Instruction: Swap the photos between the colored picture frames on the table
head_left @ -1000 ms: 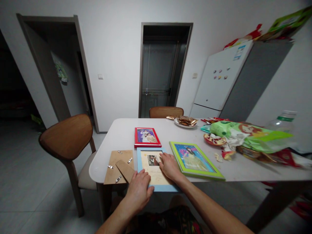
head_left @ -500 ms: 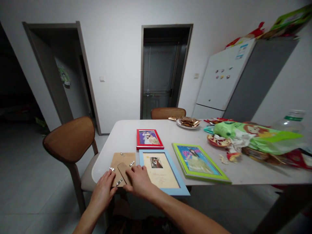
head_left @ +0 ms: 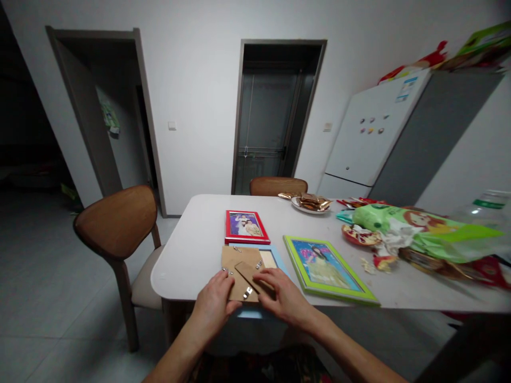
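A brown picture frame backing board (head_left: 235,259) with metal clips and a stand flap lies over the light blue picture frame (head_left: 282,264), hiding most of it. My left hand (head_left: 215,295) grips the board's left edge, thumb at the near edge. On its right side my right hand (head_left: 281,295) holds the board with bent fingers beside the flap. Just beyond the board lies a red picture frame (head_left: 246,227) with a photo. To the right of my right hand is a green picture frame (head_left: 329,268), photo upward.
Snack packets on a plate (head_left: 311,205) stand at the table's far side. Pomegranate pieces (head_left: 361,235), tissue and a green plastic bag (head_left: 423,231) lie to the right. A wooden chair (head_left: 117,226) stands at the left, another chair (head_left: 278,186) behind the table.
Both hands have carried the backing board to the right, from the bare table beside the blue frame to a place over it. The view has shifted slightly.
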Tool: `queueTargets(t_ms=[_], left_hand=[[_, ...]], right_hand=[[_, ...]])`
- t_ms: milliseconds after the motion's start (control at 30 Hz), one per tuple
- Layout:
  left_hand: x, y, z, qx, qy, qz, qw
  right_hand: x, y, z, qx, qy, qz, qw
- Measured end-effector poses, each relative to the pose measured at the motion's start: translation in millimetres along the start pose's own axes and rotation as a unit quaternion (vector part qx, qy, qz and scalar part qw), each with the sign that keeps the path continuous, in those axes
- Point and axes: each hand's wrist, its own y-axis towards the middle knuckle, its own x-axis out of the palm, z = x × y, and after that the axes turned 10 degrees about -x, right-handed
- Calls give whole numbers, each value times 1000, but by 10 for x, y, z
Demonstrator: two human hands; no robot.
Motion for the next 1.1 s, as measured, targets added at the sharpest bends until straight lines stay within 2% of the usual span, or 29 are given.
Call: queueTargets(t_ms=[100,233,500,700,967,1100], left_hand=[[160,29,167,17,-5,-27,999],[265,83,257,23,-3,-40,999],[231,145,262,55,31,-67,996],[224,87,274,49,42,-72,995],[241,35,245,67,28,-83,994],[248,43,242,64,24,-66,996]], right_hand=[[-116,-180,165,22,-6,-8,1000],[-155,-267,281,40,-18,-18,999],[-16,-266,363,52,-78,-26,995],[-19,-222,396,45,-99,-34,993],[-9,24,497,114,-207,-47,971],[15,42,531,113,-203,-39,972]])
